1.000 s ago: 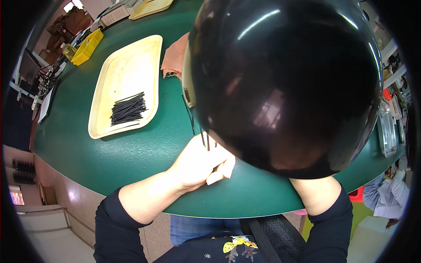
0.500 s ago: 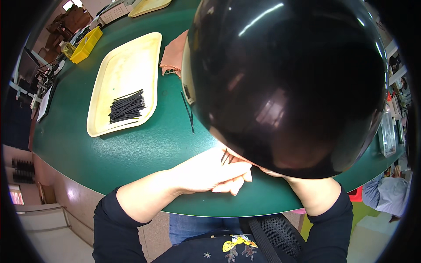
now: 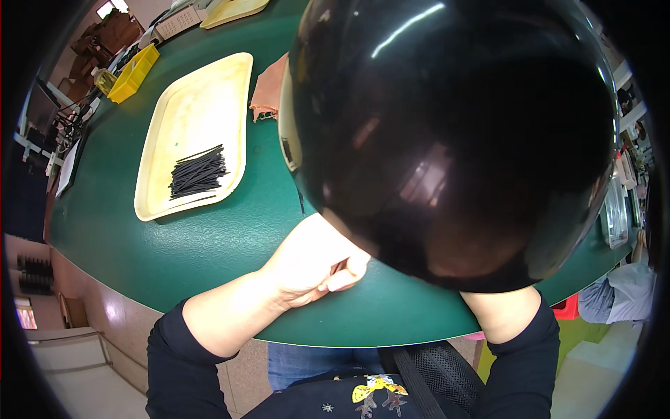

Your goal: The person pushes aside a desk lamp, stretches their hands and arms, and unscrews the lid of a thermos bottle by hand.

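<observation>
A big glossy black dome [image 3: 453,140] close to the camera hides the middle and right of the green table [image 3: 209,244]. My left hand [image 3: 314,262] rests on the table near its front edge, fingers curled inward, fingertips running under the dome's edge. What it holds is hidden. My right forearm [image 3: 502,314] comes up from below and its hand is hidden behind the dome. A pale yellow tray [image 3: 150,174] lies to the left, with a bundle of thin black sticks [image 3: 197,172] on it. One loose black stick [image 3: 301,202] lies just beyond my left hand.
A brown cloth [image 3: 269,87] lies beside the tray, next to the rim of a second tray [image 3: 286,133]. A yellow bin [image 3: 136,72] and another tray [image 3: 234,8] stand at the far edge. Another person's sleeve [image 3: 614,293] shows at the right.
My left hand has slid to the right along the table's front edge and curled further shut. The thin black sticks seen at its fingers earlier no longer show.
</observation>
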Action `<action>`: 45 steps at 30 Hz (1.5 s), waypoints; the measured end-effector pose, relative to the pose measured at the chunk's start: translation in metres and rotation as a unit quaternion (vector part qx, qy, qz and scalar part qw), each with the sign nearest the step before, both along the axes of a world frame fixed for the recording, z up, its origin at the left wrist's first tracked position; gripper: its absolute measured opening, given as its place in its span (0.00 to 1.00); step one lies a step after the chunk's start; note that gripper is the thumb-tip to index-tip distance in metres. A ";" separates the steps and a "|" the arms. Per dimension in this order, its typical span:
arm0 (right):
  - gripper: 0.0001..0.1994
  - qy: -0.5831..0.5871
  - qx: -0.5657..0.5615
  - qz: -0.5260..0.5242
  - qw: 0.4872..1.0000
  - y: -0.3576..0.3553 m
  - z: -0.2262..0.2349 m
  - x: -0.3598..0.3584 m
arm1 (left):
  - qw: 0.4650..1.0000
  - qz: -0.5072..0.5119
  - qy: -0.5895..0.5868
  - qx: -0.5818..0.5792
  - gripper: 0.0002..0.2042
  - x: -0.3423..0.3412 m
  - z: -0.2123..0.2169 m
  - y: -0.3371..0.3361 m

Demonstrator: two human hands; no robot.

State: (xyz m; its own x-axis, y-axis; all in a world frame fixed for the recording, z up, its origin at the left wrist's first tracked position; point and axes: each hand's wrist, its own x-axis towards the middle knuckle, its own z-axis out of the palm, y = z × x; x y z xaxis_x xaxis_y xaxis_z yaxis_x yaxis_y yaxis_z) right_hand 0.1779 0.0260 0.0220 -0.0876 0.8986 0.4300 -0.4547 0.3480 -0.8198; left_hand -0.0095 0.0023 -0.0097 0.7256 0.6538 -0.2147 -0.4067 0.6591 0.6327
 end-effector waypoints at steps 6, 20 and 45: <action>0.21 0.001 -0.003 0.004 1.000 -0.001 0.001 0.000 | 0.986 0.088 0.098 0.102 0.09 0.006 0.010 -0.005; 0.20 -0.002 -0.014 0.013 1.000 -0.001 -0.001 -0.001 | 0.992 0.057 0.077 0.083 0.11 0.004 0.005 -0.002; 0.17 -0.001 -0.028 0.025 0.999 -0.003 -0.001 0.001 | 0.949 0.087 0.232 0.197 0.12 0.002 0.003 -0.005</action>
